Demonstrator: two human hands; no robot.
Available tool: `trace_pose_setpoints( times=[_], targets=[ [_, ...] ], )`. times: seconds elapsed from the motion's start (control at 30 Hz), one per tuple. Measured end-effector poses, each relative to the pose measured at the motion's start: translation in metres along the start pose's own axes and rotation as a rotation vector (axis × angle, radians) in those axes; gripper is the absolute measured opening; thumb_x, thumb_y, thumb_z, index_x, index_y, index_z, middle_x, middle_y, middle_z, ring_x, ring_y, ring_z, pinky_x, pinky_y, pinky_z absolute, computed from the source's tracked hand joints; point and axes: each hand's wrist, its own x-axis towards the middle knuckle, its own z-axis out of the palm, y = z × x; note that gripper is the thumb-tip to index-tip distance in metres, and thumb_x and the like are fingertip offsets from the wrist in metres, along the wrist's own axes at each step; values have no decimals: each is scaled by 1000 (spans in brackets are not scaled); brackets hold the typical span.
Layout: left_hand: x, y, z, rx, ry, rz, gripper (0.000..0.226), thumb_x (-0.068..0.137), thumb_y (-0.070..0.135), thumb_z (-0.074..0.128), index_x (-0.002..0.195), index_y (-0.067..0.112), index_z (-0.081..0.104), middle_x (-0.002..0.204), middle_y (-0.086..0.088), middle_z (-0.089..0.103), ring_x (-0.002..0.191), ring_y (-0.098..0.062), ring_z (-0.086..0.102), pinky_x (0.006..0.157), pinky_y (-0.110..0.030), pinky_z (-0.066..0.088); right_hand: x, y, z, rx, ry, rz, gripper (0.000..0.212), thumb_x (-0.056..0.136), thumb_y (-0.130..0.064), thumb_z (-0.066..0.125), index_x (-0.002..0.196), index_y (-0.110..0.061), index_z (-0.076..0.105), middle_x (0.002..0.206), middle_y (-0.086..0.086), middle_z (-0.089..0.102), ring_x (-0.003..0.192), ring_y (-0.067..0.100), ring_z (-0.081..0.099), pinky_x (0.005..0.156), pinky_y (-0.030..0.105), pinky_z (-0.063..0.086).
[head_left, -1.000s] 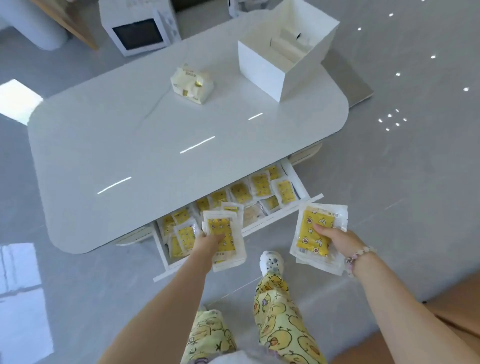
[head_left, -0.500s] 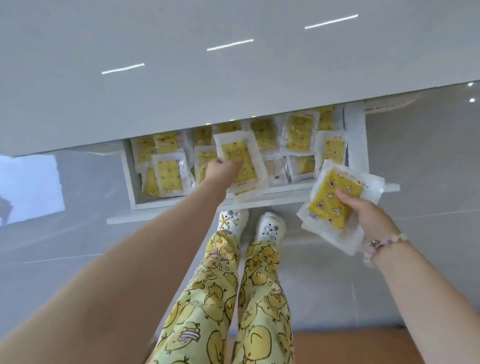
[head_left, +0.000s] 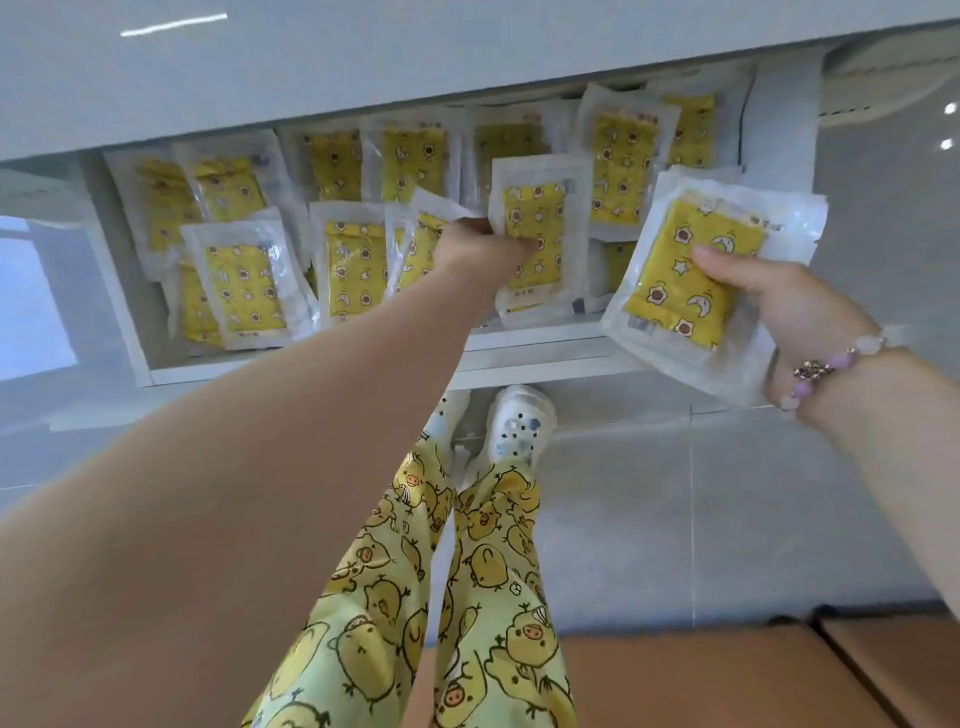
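Grips a packet (head_left: 537, 218) with the left hand (head_left: 480, 249), fingers curled round its left edge, thumb side hidden. Holds it upright over the right half of the drawer (head_left: 311, 370), in front of the loose packets (head_left: 244, 280) lying there. Contact with those beneath: impossible to tell.

Clamps a stack (head_left: 665, 296) in the right hand (head_left: 795, 306), thumb pressed on the yellow face, fingers curled underneath. Holds the stack tilted, just right of the packet and apart from it, over the drawer's front right corner and across its front rim. Wears a bracelet (head_left: 826, 364) of pale and purple beads on the right wrist.

Finds the drawer pulled out from under the tabletop (head_left: 363, 62) and filled with the loose packets — yellow inside clear wrap, in overlapping rows, some flat, some leaning.

Stands with white shoes (head_left: 522, 421) just below the drawer front, on the grey floor (head_left: 727, 493). Wears trousers (head_left: 493, 571) printed with yellow chicks, lower in the view, between the two forearms.
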Motion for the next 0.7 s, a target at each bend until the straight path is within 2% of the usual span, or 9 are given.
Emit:
trace_pose_setpoints(
  times=[0.17, 0.27, 0.33, 0.4, 0.43, 0.5, 0.6, 0.67, 0.7],
  targets=[
    [11, -2, 1, 147, 48, 13, 33, 83, 29, 71, 68, 16, 45, 69, 7, 47, 60, -7, 45, 68, -22, 42, 0, 7, -2, 103, -13, 7, 37, 62, -46, 78, 94, -27, 75, 98, -6, 74, 101, 28, 68, 92, 55, 49],
    [18, -9, 5, 216, 58, 7, 39, 79, 32, 75, 62, 17, 43, 63, 5, 48, 55, -7, 44, 48, -18, 37, -2, 13, -3, 15, 16, 10, 46, 51, -58, 77, 88, -32, 75, 97, -9, 74, 104, 33, 66, 64, 43, 54],
    [21, -12, 7, 218, 76, 11, 42, 76, 33, 77, 59, 16, 42, 59, 4, 47, 52, -8, 43, 44, -18, 33, -3, 14, -1, 40, -3, -4, 36, 63, -52, 75, 91, -30, 73, 97, -10, 74, 93, 24, 69, 53, 29, 50],
    [25, -13, 9, 232, 96, 19, 44, 75, 33, 78, 58, 16, 41, 58, 4, 47, 51, -7, 43, 43, -19, 32, 0, 16, 0, 63, -21, -25, 35, 64, -49, 76, 94, -30, 73, 98, -10, 74, 97, 24, 69, 79, 47, 55],
    [25, -12, 9, 246, 107, 21, 44, 75, 34, 78, 58, 17, 41, 58, 5, 47, 51, -7, 43, 43, -18, 32, 0, 17, 1, 58, -27, -30, 42, 58, -53, 78, 94, -31, 74, 97, -10, 74, 102, 28, 67, 92, 60, 46],
    [26, -11, 10, 269, 137, 20, 44, 74, 35, 79, 59, 17, 42, 59, 5, 47, 52, -6, 43, 43, -18, 34, 1, 17, 1, 40, -34, -42, 56, 45, -61, 77, 94, -35, 74, 96, -10, 74, 108, 33, 64, 97, 72, 31],
    [26, -14, 12, 305, 183, 17, 44, 72, 38, 80, 62, 16, 43, 63, 4, 49, 62, -11, 50, 46, -18, 37, 3, 15, 1, -3, -50, -21, 56, 45, -62, 77, 92, -33, 75, 95, -10, 74, 101, 30, 67, 89, 58, 47],
    [26, -16, 13, 340, 207, 23, 39, 72, 39, 79, 68, 14, 50, 75, 2, 58, 78, -16, 59, 56, -20, 42, 3, 13, 2, -13, -32, -21, 37, 52, -55, 78, 82, -33, 76, 89, -12, 75, 87, 23, 69, 78, 52, 55],
    [26, -16, 15, 355, 217, 27, 38, 73, 39, 79, 72, 12, 52, 85, -1, 63, 86, -18, 62, 61, -22, 43, 5, 12, 3, -10, -26, -21, 27, 53, -51, 77, 74, -34, 77, 83, -14, 75, 86, 20, 69, 86, 56, 52]
  ],
)
